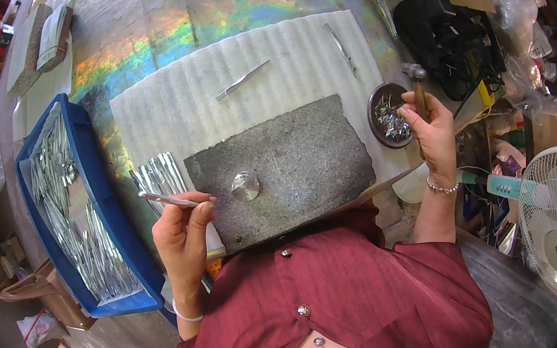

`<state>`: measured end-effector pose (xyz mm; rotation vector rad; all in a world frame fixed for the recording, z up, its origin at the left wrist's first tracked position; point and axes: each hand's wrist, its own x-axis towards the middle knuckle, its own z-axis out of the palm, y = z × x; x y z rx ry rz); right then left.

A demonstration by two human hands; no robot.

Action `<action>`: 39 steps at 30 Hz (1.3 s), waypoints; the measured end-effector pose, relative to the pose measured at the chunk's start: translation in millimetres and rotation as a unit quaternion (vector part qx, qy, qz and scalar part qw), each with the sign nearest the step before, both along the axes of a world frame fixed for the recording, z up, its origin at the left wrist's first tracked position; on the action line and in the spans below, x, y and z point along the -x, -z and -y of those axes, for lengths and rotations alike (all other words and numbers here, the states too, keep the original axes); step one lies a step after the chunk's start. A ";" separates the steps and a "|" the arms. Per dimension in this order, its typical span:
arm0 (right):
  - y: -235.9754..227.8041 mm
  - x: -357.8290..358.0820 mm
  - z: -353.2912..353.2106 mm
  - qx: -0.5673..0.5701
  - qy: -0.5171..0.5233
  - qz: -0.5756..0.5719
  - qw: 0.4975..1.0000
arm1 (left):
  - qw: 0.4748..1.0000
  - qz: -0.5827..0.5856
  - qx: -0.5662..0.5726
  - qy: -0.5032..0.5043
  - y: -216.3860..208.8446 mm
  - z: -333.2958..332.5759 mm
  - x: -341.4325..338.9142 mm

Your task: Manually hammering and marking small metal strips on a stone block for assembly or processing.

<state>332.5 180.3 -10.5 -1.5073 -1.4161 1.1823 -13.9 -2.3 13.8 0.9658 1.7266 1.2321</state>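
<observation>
My left hand [186, 232] pinches a slim silver metal piece [162, 198], tweezer-like in shape, at the left edge of a dark stone slab [298, 164]. A small round metal block [245, 186] sits on the slab just right of that hand. My right hand [433, 127] is closed around the wooden handle of a small hammer [418, 88], its head up. The thumb and forefinger of that hand are at the rim of a round brown dish [379, 134] with small shiny metal bits [393, 122]; whether they pinch one is too small to tell.
Two slim metal pieces [243, 80] [341, 49] lie apart on the white foam sheet [172, 110]. A bundle of similar pieces [160, 175] lies left of the slab. A blue tray [97, 177] holds many more. Black bag-like items [440, 40] and a fan [556, 222] are at right.
</observation>
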 end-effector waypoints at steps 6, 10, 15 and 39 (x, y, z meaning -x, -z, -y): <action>-46.9 62.4 39.8 0.131 -0.123 -0.134 0.975 | 0.927 0.371 -0.058 -0.010 -5.9 -2.5 -13.2; -54.2 108.1 64.0 0.226 -0.221 -0.214 0.924 | 0.841 0.538 -0.053 0.008 6.5 -11.2 -23.1; -57.3 137.6 73.9 0.278 -0.335 -0.217 0.874 | 0.803 0.593 -0.060 0.018 14.2 -10.5 -31.9; -53.0 153.3 81.0 0.156 -0.331 -0.208 0.907 | 0.781 0.620 -0.065 0.037 10.9 -13.5 -33.0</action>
